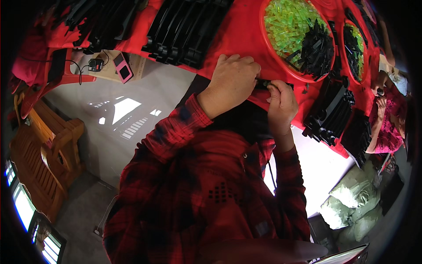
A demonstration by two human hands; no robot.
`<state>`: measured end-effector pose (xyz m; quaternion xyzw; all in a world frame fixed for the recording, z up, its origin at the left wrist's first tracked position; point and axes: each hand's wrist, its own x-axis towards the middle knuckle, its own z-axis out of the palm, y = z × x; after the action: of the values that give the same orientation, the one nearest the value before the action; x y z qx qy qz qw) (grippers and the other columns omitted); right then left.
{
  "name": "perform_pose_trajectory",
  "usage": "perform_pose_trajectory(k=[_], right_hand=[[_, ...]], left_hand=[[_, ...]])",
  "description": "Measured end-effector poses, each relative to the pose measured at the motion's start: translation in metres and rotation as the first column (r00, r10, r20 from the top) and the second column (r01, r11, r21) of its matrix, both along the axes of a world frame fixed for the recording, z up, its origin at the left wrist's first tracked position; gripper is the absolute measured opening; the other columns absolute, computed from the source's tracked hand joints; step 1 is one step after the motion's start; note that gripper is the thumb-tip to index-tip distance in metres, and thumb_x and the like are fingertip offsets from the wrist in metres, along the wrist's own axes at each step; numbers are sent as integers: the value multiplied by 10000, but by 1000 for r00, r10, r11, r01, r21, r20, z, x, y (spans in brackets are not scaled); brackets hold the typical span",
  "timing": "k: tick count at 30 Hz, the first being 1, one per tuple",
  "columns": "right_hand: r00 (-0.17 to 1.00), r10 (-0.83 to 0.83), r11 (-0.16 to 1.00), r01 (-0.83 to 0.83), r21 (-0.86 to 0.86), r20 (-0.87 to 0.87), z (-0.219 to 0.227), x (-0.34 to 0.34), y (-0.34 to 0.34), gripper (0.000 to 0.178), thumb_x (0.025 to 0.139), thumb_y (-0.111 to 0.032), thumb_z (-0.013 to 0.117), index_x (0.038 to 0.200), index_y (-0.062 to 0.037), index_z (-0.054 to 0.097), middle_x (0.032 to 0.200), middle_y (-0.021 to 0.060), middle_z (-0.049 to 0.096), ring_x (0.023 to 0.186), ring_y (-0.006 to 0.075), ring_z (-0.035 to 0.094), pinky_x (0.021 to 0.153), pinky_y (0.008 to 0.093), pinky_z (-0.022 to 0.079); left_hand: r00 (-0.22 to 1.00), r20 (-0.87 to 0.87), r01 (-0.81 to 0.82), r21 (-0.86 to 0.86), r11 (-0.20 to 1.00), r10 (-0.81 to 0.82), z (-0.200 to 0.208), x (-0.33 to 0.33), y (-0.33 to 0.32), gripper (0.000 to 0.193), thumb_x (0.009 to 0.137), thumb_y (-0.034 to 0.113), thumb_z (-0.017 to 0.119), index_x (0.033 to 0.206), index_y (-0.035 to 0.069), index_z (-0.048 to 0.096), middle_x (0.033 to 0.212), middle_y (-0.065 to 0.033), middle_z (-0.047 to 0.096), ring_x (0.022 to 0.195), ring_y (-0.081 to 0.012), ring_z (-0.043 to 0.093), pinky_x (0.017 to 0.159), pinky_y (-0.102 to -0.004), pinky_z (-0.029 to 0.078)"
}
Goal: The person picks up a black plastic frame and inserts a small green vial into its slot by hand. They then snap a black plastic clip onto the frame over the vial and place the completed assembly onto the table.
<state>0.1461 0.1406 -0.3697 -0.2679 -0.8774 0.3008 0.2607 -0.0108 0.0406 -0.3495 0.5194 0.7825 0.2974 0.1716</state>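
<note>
At the near edge of the red-covered table (237,35), both my hands are close together. My left hand (232,83) is back-up with its fingers curled, closed on a black plastic strip (263,82). Just to its right, my right hand (282,104) pinches the strip's other part between thumb and bent forefinger. A tiny greenish spot shows at those fingertips, too small to name. Most of the strip is hidden by my fingers. Beyond my hands stands a round red tray (266,38) with yellow-green translucent pieces (285,22) and small black pieces (317,50).
Stacked black plastic strips (184,31) lie at the far left, and more black strips (329,112) at the right. A second red tray (351,53) stands farther right, near another person's arm (378,119). A pink phone (123,68) rests on a cardboard box (137,66). A wooden bench (48,154) stands left.
</note>
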Motion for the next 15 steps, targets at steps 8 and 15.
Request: perform_pose_trajectory(k=[8,15], right_hand=[[1000,28,998,-28,59,-3,-2,-1,0,127,896,-59,686,1012,-27,645,860,114,652,695,261,638,597,353,514],[999,-34,999,33,-28,-16,-5,3,-6,136,910,-56,683,1030,-20,628,883,120,655,707,260,645,614,351,518]], left_hand=[[1000,10,10,-11,1000,-10,2,-1,2,94,798,114,699,885,91,673,921,-29,659,936,-260,621,860,-417,436],[999,49,4,-64,998,-1,3,-3,1,82,805,128,695,873,84,683,924,-48,655,950,-268,620,873,-422,436]])
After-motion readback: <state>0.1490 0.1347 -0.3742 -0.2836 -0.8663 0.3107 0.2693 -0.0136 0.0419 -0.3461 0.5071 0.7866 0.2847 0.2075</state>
